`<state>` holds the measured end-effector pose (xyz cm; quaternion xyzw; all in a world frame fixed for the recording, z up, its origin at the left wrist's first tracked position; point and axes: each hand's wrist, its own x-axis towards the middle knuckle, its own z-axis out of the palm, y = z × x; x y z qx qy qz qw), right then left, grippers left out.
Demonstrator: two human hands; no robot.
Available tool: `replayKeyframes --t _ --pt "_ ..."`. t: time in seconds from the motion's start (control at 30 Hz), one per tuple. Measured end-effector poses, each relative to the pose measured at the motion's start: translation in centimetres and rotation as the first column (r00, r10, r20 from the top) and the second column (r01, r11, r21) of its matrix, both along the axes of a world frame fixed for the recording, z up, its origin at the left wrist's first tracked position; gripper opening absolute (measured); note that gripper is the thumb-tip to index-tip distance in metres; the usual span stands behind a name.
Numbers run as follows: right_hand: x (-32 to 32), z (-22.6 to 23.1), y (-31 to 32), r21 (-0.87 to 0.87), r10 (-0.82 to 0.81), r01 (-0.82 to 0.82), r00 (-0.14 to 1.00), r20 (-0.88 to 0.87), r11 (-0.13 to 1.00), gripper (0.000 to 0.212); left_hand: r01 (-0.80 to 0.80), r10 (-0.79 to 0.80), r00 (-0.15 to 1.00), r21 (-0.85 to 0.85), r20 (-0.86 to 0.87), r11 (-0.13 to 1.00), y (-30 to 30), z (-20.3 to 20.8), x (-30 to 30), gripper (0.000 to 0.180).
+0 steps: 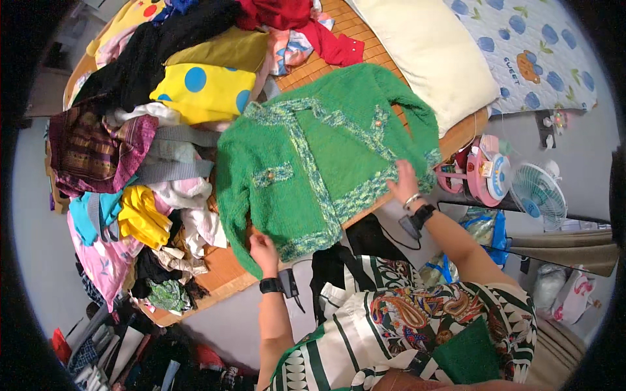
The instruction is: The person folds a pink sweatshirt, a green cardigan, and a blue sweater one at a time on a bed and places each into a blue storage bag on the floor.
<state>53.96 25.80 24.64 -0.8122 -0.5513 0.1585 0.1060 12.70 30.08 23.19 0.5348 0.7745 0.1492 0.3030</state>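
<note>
One curled left hand (263, 253) and one right hand (404, 182) touch the green sweater (336, 159), maybe smoothing it; can't tell if they pinch. Next needs gentle tugs.

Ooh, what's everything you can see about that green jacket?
The green jacket looks thick and knitted. Mottled green-and-white trim edges its collar, front and hem, and a matching strip with a round button sits on each front panel. It lies spread out with its front open, showing plain green inside, on a tan slatted mat. The left hand touches its lower left; the right hand touches its hem.
</note>
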Motion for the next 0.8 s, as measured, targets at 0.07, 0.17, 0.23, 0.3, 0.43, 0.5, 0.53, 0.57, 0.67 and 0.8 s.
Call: replayKeyframes --t 0.07,0.17,0.23,0.3,0.43,0.5,0.53,0.57,0.67,0.8 --pt "1.6 0.0 2.0 -0.098 -0.063 0.066 0.997 0.039 0.993 0.057 0.186 -0.206 0.973 0.169 0.107 0.968 0.8 0.5 2.8 0.018" --pt "2.7 0.2 4.7 -0.301 -0.079 0.123 0.985 0.154 0.946 0.061 0.319 -0.318 0.866 0.064 0.387 0.946 1.2 0.9 7.6 0.026" --pt "3.0 0.5 6.7 -0.505 -0.067 0.156 0.98 0.189 0.849 0.056 0.433 -0.387 0.807 -0.002 0.446 0.901 1.1 0.1 9.6 0.034" --pt "2.0 0.9 6.9 -0.423 -0.029 0.035 0.999 0.021 0.905 0.051 0.466 -0.385 0.789 -0.057 0.48 0.883 0.6 -0.7 10.9 0.039" --pt "-4.3 8.1 7.4 -0.2 0.099 -0.278 0.779 -0.619 0.94 0.052 0.39 -0.086 0.686 -0.265 0.722 0.882 -0.1 -1.7 12.0 0.043" --pt "-5.6 5.8 5.9 0.098 0.448 -0.582 0.495 -0.745 0.807 0.054 0.323 0.23 0.529 -0.444 0.817 0.836 0.5 -1.2 13.3 0.042" --pt "-6.7 7.0 6.9 -0.038 0.486 -0.739 0.481 -0.73 0.673 0.047 0.307 0.237 0.534 -0.448 0.812 0.84 0.7 -1.2 12.8 0.042" --pt "-7.0 7.3 8.3 -0.123 0.48 -0.776 0.496 -0.723 0.618 0.04 0.31 0.281 0.517 -0.483 0.808 0.819 1.0 -1.4 12.8 0.043" --pt "-6.0 5.7 13.9 -0.071 0.429 -0.627 0.606 -0.67 0.775 0.025 0.319 0.294 0.533 -0.511 0.793 0.798 1.5 -1.8 13.2 0.045" --pt "-4.4 0.8 24.1 0.246 0.456 -0.396 0.845 -0.279 0.885 0.03 0.293 0.242 0.542 -0.451 0.805 0.843 1.6 -2.3 15.0 0.055"
